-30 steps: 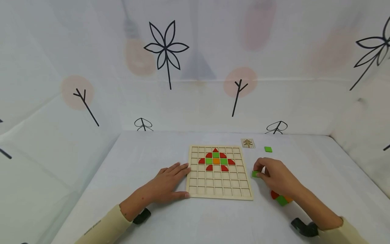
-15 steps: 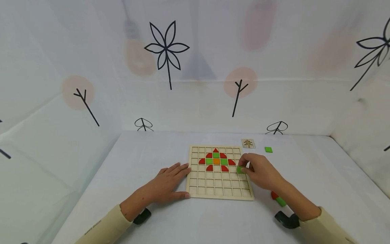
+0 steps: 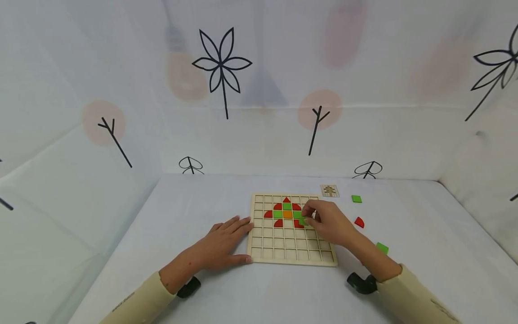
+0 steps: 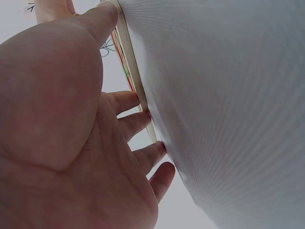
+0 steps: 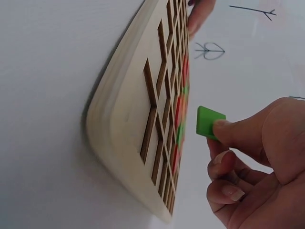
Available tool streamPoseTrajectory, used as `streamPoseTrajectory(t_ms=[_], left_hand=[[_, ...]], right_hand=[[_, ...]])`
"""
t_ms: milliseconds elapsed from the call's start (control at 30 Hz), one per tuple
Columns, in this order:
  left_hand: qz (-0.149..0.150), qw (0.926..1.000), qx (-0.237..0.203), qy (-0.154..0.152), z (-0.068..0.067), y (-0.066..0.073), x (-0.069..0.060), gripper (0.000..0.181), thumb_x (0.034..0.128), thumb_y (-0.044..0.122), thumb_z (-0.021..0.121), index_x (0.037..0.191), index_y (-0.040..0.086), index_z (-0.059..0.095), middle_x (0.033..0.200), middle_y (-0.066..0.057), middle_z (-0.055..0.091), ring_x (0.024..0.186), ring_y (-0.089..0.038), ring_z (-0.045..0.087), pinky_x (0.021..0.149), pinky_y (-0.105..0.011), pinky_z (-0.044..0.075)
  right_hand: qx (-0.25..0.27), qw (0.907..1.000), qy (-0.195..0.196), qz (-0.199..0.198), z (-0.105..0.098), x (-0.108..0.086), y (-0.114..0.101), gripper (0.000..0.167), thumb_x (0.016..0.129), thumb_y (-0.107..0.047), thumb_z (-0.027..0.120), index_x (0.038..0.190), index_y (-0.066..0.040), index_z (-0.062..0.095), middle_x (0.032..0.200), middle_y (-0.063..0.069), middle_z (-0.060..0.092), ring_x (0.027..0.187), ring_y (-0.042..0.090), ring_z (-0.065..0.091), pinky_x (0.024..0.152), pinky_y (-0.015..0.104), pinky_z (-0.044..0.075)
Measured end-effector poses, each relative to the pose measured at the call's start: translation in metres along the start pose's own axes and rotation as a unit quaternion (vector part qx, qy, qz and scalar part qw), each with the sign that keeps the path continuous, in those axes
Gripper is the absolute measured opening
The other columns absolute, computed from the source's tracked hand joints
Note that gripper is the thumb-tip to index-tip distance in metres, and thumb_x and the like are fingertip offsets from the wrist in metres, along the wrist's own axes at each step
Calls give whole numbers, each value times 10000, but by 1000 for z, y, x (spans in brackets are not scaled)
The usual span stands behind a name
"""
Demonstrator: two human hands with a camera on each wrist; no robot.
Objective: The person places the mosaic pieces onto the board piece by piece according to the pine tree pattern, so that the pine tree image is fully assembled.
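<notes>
- The right hand (image 3: 332,224) grasps a green tile (image 5: 206,120): thumb and index finger pinch it, and from my distant post I see this well in the right wrist view.
- This tile is above the wooden board (image 3: 291,262), somewhat right of its middle and not touching it; I see a gap between the two.
- The relation on which, I judge, the next motion depends is of tile to grid. On the board, just below the orange square (image 3: 288,214), a bare cell (image 3: 288,223) lies between two red pieces (image 3: 278,223). From the tile, this cell is to the left, past the right-hand red piece, which the tile partly covers in my head view.
- The tile is square, so I find no long axis; whether it is parallel to the board, I cannot tell.
- The nearer hand is the right. The left hand (image 3: 222,245) grasps nothing: its fingers are extended, with fingertips touching the board's left edge.
- To the right of the board, apart from it, I see a loose red quarter-round (image 3: 359,222).
</notes>
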State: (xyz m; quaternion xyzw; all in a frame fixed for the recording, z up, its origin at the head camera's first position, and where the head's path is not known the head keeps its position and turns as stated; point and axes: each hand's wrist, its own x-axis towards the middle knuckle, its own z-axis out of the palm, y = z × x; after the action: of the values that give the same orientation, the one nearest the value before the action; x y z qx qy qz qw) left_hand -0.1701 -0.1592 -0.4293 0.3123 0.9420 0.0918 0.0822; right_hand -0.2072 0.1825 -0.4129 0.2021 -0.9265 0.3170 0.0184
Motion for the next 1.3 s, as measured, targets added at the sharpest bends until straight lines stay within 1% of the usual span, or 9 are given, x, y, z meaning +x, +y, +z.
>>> streamPoseTrajectory(t_ms=[167, 400, 567, 767, 933, 1100, 1300], left_hand=[[64, 10000, 19, 37, -1, 0, 0, 898, 993, 670, 617, 1689, 200, 299, 1762, -9, 245, 1624, -341, 202, 1218, -608, 310], [113, 9999, -27, 93, -3, 1, -1, 880, 1001, 639, 630, 1681, 177, 315, 1755, -31, 265, 1617, -361, 218, 1209, -611, 318], [123, 9999, -32, 101, -3, 2, -1, 874, 1004, 624, 637, 1679, 169, 318, 1753, -38, 269, 1614, -371, 222, 1206, -611, 321], [105, 9999, -25, 80, -4, 2, -1, 883, 1000, 645, 627, 1679, 171, 321, 1753, -38, 271, 1615, -369, 221, 1209, -621, 317], [97, 9999, 41, 88, -3, 2, -1, 891, 1001, 667, 604, 1687, 186, 303, 1760, -19, 253, 1620, -351, 212, 1211, -614, 317], [111, 9999, -19, 94, -4, 2, -1, 889, 1001, 652, 619, 1684, 175, 309, 1758, -29, 258, 1619, -358, 213, 1207, -621, 317], [77, 10000, 7, 59, -3, 2, -1, 891, 1000, 657, 615, 1686, 181, 305, 1760, -23, 253, 1621, -354, 208, 1212, -617, 312]], right_hand=[[79, 10000, -35, 42, 8, 9, -5, 138, 954, -36, 778, 1020, -130, 702, 929, -42, 680, 810, 170, 567, 726, 262, 525], [183, 9997, -112, -66, 17, 19, -8, 134, 949, -30, 781, 988, -131, 704, 905, -41, 681, 762, 155, 545, 687, 272, 488], [211, 9996, -158, -95, 24, 23, -10, 130, 941, -39, 793, 983, -128, 708, 903, -46, 681, 752, 148, 552, 696, 278, 504], [162, 9997, -160, -97, 30, 24, -11, 124, 939, -45, 796, 980, -126, 712, 902, -57, 678, 767, 142, 559, 728, 300, 518], [76, 9998, -141, -92, 30, 24, -10, 111, 939, -53, 800, 978, -124, 724, 927, -46, 666, 798, 153, 564, 754, 329, 520], [-159, 9997, -142, -140, 31, 24, -10, 96, 938, -73, 809, 987, -122, 741, 960, -27, 652, 831, 142, 564, 768, 319, 517], [-229, 9995, -162, -173, 31, 23, -9, 99, 929, -62, 815, 980, -123, 755, 954, -24, 656, 832, 137, 566, 775, 321, 523]])
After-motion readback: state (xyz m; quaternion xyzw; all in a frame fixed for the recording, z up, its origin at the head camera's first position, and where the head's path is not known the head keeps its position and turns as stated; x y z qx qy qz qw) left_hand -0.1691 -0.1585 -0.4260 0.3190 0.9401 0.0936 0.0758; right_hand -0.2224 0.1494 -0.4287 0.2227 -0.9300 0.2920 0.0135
